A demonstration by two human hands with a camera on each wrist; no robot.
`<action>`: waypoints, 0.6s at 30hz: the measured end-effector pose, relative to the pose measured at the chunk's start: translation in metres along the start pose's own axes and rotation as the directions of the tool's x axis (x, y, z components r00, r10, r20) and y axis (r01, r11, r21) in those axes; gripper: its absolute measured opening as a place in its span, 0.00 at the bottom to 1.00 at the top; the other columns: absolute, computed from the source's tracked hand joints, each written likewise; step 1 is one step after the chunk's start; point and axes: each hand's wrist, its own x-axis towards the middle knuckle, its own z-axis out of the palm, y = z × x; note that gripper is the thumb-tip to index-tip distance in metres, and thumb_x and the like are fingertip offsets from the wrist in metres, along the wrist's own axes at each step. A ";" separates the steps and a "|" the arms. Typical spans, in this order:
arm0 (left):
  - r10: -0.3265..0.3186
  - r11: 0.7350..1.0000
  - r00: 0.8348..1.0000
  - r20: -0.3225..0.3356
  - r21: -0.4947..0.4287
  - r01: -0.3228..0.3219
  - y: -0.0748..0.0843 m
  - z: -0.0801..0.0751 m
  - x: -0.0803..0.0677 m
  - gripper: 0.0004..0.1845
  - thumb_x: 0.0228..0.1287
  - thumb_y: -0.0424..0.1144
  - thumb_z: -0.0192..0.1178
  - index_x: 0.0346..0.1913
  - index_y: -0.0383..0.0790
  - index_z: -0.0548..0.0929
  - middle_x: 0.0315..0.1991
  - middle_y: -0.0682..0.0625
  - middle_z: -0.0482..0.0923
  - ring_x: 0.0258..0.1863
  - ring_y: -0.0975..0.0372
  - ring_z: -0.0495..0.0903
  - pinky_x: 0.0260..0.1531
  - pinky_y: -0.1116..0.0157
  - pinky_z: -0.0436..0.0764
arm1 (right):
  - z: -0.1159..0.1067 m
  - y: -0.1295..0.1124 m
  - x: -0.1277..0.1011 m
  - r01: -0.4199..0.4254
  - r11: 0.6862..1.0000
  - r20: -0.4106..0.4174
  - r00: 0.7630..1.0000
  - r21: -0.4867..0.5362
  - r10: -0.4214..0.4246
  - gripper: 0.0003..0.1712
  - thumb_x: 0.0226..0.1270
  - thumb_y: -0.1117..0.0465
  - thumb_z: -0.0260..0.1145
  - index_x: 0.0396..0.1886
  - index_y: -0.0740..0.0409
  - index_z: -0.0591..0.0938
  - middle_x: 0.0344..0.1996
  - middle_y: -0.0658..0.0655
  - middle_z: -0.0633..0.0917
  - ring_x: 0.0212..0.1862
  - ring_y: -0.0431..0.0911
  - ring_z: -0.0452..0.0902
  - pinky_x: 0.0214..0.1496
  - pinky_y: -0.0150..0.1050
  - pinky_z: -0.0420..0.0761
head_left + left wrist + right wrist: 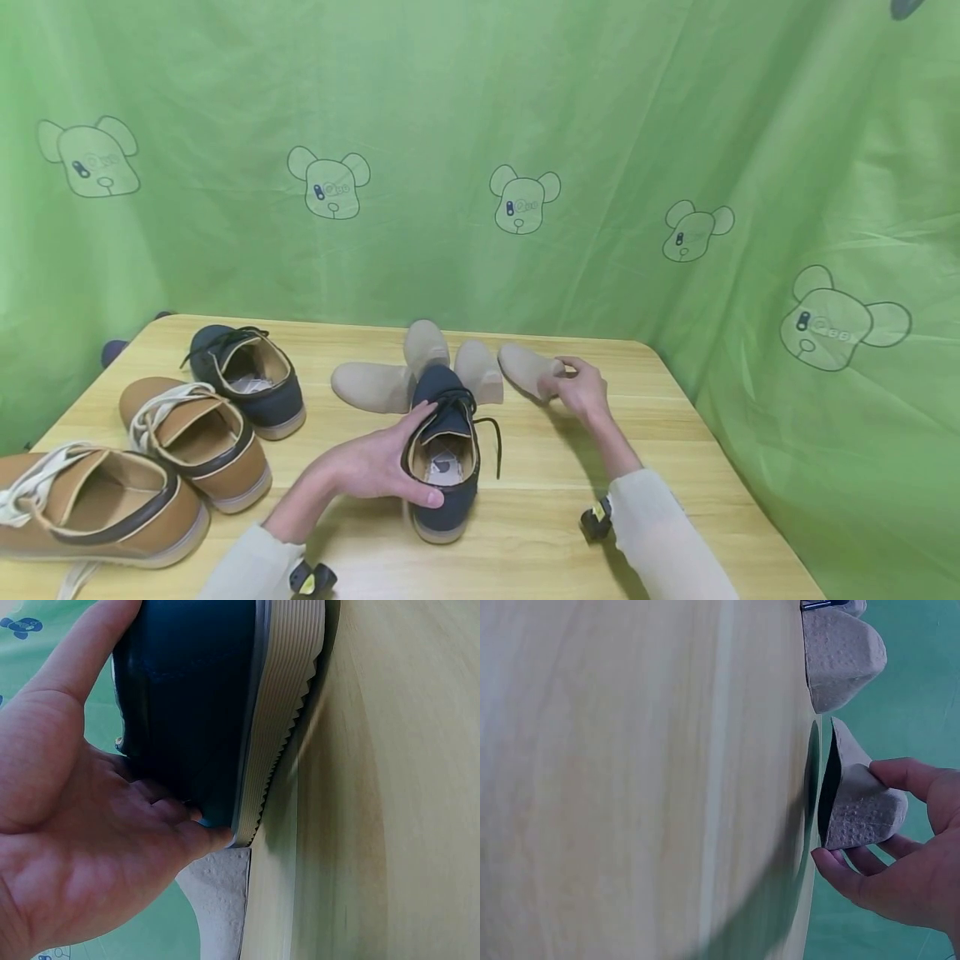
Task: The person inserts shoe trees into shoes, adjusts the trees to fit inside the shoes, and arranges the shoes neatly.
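A navy lace-up shoe (444, 454) with a pale ribbed sole (281, 720) stands mid-table. My left hand (378, 467) grips it at the heel collar, thumb across the opening and fingers along its side (135, 825). My right hand (579, 388) pinches the end of a beige pulp shoe insert (528, 369), which lies at the far side of the table; the right wrist view shows thumb and fingers around that insert (862, 802). Three more beige inserts (375, 387) lie just behind the navy shoe's toe.
A second navy shoe (247, 379) and two tan shoes with white laces (198, 437) (90, 500) sit on the left of the wooden table (660, 433). Green cloth with bear prints hangs behind and on both sides.
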 end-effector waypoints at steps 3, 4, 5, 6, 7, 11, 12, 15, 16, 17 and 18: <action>0.000 1.000 1.000 0.000 -0.001 0.000 0.000 0.000 0.000 0.68 0.47 0.55 0.80 0.83 0.45 0.43 0.82 0.34 0.40 0.77 0.43 0.56 0.76 0.43 0.57 | -0.001 -0.002 -0.001 -0.001 1.000 0.002 1.000 0.012 0.001 0.42 0.60 0.52 0.72 0.74 0.57 0.70 0.61 0.67 0.82 0.64 0.61 0.77 0.69 0.53 0.73; -0.001 1.000 1.000 0.001 -0.001 0.001 0.000 0.000 0.000 0.68 0.47 0.55 0.80 0.83 0.44 0.43 0.82 0.34 0.40 0.77 0.42 0.56 0.76 0.42 0.57 | -0.001 -0.002 -0.002 -0.001 1.000 0.001 1.000 0.019 0.001 0.42 0.60 0.52 0.72 0.74 0.58 0.70 0.61 0.67 0.82 0.64 0.61 0.77 0.69 0.53 0.74; -0.001 1.000 1.000 0.002 -0.002 0.001 0.000 0.000 0.000 0.68 0.47 0.55 0.80 0.83 0.45 0.43 0.82 0.33 0.40 0.77 0.42 0.56 0.76 0.42 0.57 | -0.001 -0.003 -0.003 0.000 1.000 0.002 1.000 0.026 0.000 0.43 0.60 0.52 0.73 0.74 0.58 0.70 0.62 0.67 0.82 0.64 0.61 0.78 0.69 0.53 0.74; -0.002 1.000 1.000 0.003 -0.003 0.002 0.000 0.000 0.000 0.68 0.48 0.55 0.80 0.83 0.44 0.43 0.82 0.33 0.40 0.77 0.42 0.56 0.76 0.42 0.57 | -0.001 -0.004 -0.003 0.001 0.999 0.001 1.000 0.035 -0.001 0.43 0.60 0.52 0.73 0.74 0.58 0.70 0.62 0.67 0.82 0.64 0.61 0.78 0.68 0.52 0.75; 0.000 1.000 1.000 0.004 -0.004 0.000 0.000 0.000 0.000 0.68 0.48 0.55 0.80 0.83 0.45 0.43 0.82 0.33 0.39 0.78 0.42 0.56 0.76 0.42 0.57 | -0.001 -0.005 -0.004 0.005 0.999 0.003 1.000 0.043 -0.005 0.43 0.60 0.52 0.73 0.74 0.58 0.70 0.62 0.67 0.81 0.64 0.61 0.78 0.68 0.52 0.76; 0.007 1.000 1.000 0.008 0.000 -0.007 -0.001 0.000 0.000 0.68 0.48 0.55 0.79 0.83 0.45 0.43 0.82 0.33 0.39 0.77 0.42 0.56 0.76 0.42 0.57 | 0.000 -0.008 -0.006 0.013 0.997 0.018 1.000 0.082 -0.015 0.45 0.59 0.52 0.74 0.75 0.57 0.68 0.63 0.68 0.80 0.63 0.61 0.78 0.65 0.51 0.79; 0.008 1.000 1.000 0.007 0.001 -0.008 -0.001 0.000 0.000 0.68 0.48 0.55 0.79 0.83 0.45 0.43 0.82 0.33 0.40 0.77 0.42 0.56 0.76 0.42 0.57 | 0.000 -0.010 -0.007 0.014 0.996 0.023 1.000 0.091 -0.016 0.45 0.59 0.52 0.74 0.75 0.56 0.68 0.63 0.69 0.80 0.63 0.61 0.78 0.64 0.51 0.79; 0.010 1.000 1.000 0.006 0.003 -0.010 -0.001 0.000 0.000 0.68 0.48 0.55 0.79 0.83 0.45 0.43 0.82 0.33 0.40 0.77 0.42 0.57 0.75 0.42 0.57 | -0.001 -0.013 -0.010 0.021 0.995 0.027 0.999 0.099 -0.024 0.45 0.60 0.51 0.74 0.75 0.54 0.68 0.63 0.68 0.80 0.62 0.60 0.78 0.62 0.50 0.81; 0.009 1.000 1.000 0.006 0.002 -0.009 -0.001 0.000 0.000 0.68 0.48 0.55 0.79 0.83 0.46 0.43 0.82 0.34 0.40 0.77 0.42 0.57 0.75 0.42 0.58 | -0.001 -0.014 -0.011 0.023 0.995 0.026 0.999 0.100 -0.025 0.45 0.60 0.51 0.74 0.75 0.53 0.68 0.62 0.68 0.80 0.61 0.60 0.78 0.61 0.49 0.81; 0.010 1.000 1.000 0.005 0.002 -0.010 -0.001 0.000 0.000 0.68 0.48 0.55 0.80 0.83 0.46 0.43 0.82 0.33 0.40 0.77 0.42 0.57 0.75 0.42 0.58 | -0.001 -0.015 -0.011 0.028 0.995 0.024 0.999 0.097 -0.030 0.44 0.60 0.50 0.74 0.75 0.52 0.68 0.62 0.67 0.80 0.61 0.60 0.79 0.60 0.49 0.82; 0.010 1.000 1.000 0.004 0.002 -0.010 -0.001 0.000 0.000 0.68 0.48 0.55 0.80 0.83 0.46 0.43 0.82 0.33 0.40 0.77 0.42 0.57 0.75 0.42 0.58 | -0.001 -0.016 -0.012 0.032 0.995 0.022 0.999 0.096 -0.034 0.44 0.60 0.50 0.74 0.75 0.52 0.69 0.62 0.67 0.80 0.60 0.60 0.79 0.59 0.49 0.82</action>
